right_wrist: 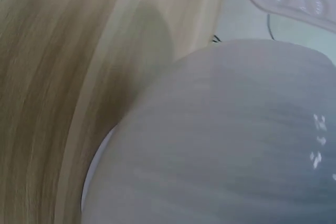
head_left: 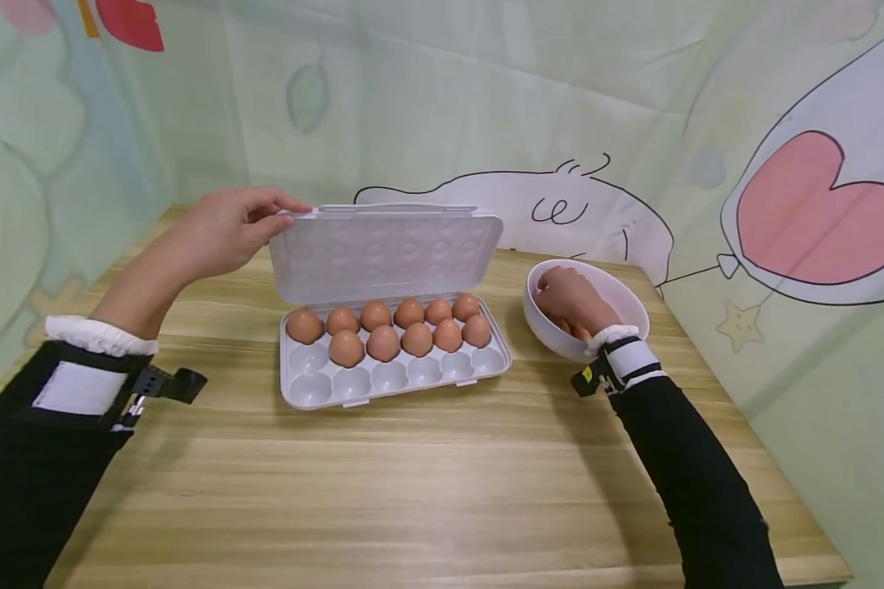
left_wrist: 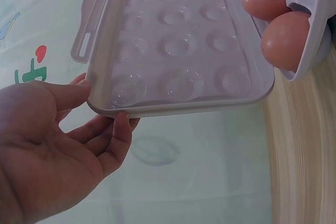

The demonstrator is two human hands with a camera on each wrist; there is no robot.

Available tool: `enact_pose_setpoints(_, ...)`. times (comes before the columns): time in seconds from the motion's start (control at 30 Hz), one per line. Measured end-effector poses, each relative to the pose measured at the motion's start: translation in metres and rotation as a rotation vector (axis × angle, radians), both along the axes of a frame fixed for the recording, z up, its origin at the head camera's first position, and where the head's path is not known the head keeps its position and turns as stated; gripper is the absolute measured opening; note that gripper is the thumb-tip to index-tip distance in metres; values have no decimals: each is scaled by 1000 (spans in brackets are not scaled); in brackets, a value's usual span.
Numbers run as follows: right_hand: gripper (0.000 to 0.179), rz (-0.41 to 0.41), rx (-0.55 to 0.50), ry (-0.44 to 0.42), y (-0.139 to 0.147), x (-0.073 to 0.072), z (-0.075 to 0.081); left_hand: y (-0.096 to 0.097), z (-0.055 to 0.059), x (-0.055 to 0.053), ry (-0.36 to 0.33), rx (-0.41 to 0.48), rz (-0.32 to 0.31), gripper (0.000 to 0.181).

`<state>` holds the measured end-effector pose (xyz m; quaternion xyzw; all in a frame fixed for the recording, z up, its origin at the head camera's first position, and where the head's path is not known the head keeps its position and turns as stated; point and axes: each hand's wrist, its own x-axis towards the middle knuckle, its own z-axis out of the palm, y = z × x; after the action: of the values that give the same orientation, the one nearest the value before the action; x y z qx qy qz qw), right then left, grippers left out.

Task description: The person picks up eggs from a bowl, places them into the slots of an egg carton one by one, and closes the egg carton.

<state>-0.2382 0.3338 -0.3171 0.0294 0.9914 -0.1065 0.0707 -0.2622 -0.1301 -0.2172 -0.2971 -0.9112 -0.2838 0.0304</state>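
Observation:
A white plastic egg box (head_left: 396, 378) stands on the table with its lid (head_left: 386, 254) raised. Brown eggs (head_left: 383, 343) fill its back row and most of the row before it; the cups along the front hold none. My left hand (head_left: 228, 229) pinches the lid's upper left corner between thumb and fingers, as the left wrist view also shows. To the right, my right hand (head_left: 570, 294) reaches down into a white bowl (head_left: 629, 307) over brown eggs lying there. Its fingertips are hidden, and I cannot tell whether they grip an egg.
The wooden table (head_left: 412, 491) carries the box and bowl near its back. A printed cloth (head_left: 442, 106) hangs behind and along both sides, close to the bowl. In the right wrist view the bowl's outer wall (right_wrist: 220, 140) blocks most of the scene.

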Motion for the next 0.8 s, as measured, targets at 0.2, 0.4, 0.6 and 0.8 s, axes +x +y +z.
enact_pose_setpoints(0.2,9,2,-211,95,11,8,9,0,0,0,-17,6,6,30)
enact_pose_setpoints(0.4,16,-31,-297,250,20,21,26,0,0,1,-19,2,7,31)
enact_pose_setpoints(0.6,42,-110,-471,357,19,34,41,0,0,1,-32,8,10,31)
enact_pose_setpoints(0.8,56,-84,-511,420,7,49,63,0,1,1,-30,6,16,30)
